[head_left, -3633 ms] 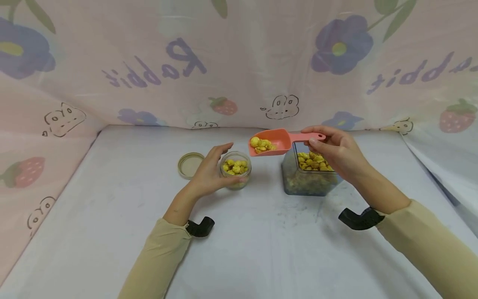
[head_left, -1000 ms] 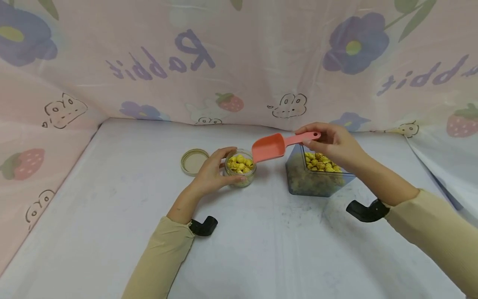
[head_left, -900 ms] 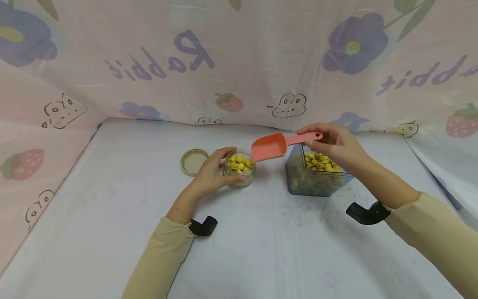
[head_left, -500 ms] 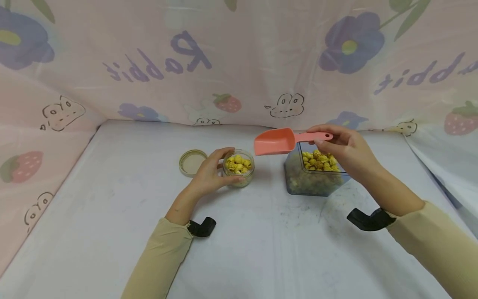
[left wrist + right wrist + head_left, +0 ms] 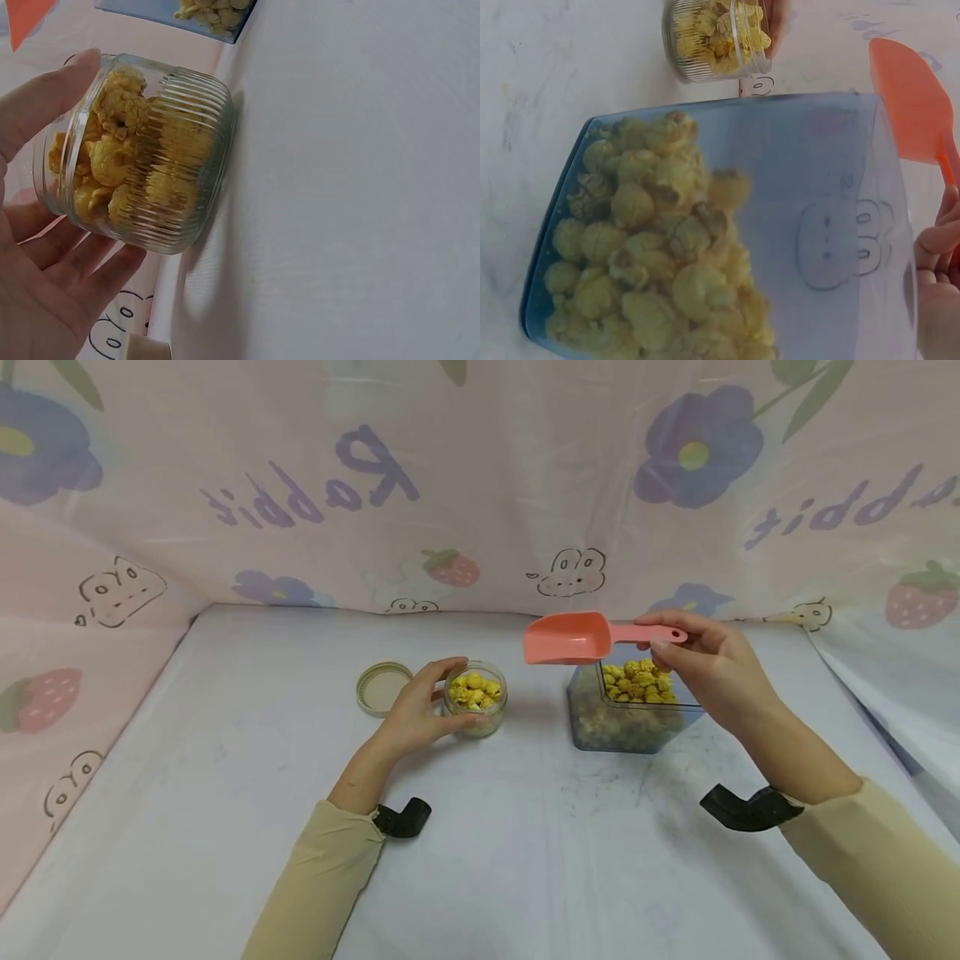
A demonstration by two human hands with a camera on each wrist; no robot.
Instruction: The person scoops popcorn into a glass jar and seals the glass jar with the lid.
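My left hand holds a small ribbed glass jar of yellow popcorn, thumb on the near side and fingers round the far side. The jar stands upright on the white table, its mouth uncovered. My right hand pinches the handle of a coral-pink scoop between thumb and fingers. No popcorn shows in the scoop, which hangs level above the back left of a clear bluish bin. Popcorn partly fills that bin, heaped toward its base in the right wrist view.
A round jar lid lies on the table just left of my left hand. Behind the table hangs a pink printed curtain, which also closes off the left side. White cloth covers the table.
The popcorn in the scoop has gone, and the jar looks fuller. Over the last second my right hand draws the scoop rightward and levels it, away from the jar. The left hand keeps its hold.
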